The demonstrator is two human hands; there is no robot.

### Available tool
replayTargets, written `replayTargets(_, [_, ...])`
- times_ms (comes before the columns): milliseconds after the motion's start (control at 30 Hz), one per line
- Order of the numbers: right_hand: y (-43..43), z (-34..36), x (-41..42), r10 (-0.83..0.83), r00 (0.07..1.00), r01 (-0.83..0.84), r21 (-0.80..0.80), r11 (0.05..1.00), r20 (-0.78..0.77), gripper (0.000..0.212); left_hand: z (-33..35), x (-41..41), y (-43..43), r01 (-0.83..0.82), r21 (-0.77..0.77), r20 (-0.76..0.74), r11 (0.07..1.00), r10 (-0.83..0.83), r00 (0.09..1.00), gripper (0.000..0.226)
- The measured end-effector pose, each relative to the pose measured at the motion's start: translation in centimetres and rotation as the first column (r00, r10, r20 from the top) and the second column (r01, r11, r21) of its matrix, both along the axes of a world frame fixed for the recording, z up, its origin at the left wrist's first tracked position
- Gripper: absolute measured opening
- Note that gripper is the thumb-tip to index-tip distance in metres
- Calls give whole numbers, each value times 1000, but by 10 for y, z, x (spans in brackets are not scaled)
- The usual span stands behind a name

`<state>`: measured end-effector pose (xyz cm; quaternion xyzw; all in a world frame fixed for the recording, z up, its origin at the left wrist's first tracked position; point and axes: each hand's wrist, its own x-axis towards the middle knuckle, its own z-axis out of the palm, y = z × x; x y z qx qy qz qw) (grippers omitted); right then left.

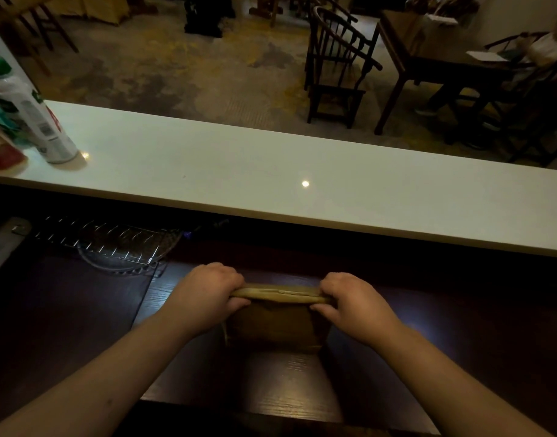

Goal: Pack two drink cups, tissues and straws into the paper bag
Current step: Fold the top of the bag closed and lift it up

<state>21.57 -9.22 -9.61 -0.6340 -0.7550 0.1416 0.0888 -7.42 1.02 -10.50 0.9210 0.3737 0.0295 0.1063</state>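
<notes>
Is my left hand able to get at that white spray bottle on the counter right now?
Probably not yet. The left hand is pinched on the paper bag's folded top, and the spray bottle stands far left on the raised white counter. Nothing blocks the way once it lets go.

Both forearms are bare up to the lower edge of the view, with no sleeve, watch or bracelet showing. The left hand (204, 294) and right hand (353, 305) wear no gloves or rings. Nails are too dim to judge.
</notes>
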Motion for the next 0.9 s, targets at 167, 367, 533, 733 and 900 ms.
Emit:
replayTargets(167, [3,-5,1,-42,994,43,3,999,-105,22,-1,1,-2,-44,-37,44,998,45,998,46])
replayTargets(367, [-1,-3,3,-32,981,20,-64,998,-193,15,5,2,-4,-70,-173,59,983,81,995,42])
replayTargets(533, [-1,-3,-1,-74,964,57,-71,996,-256,26,8,8,-7,-17,-142,84,990,29,996,37])
replayTargets(733, [1,-5,-7,-84,954,64,-77,995,-286,26,11,17,-2,84,-9,24,996,-84,996,31])
replayTargets(900, [3,0,-6,-130,966,107,-115,988,-221,25,12,23,-3,87,-24,18,996,-87,996,33])
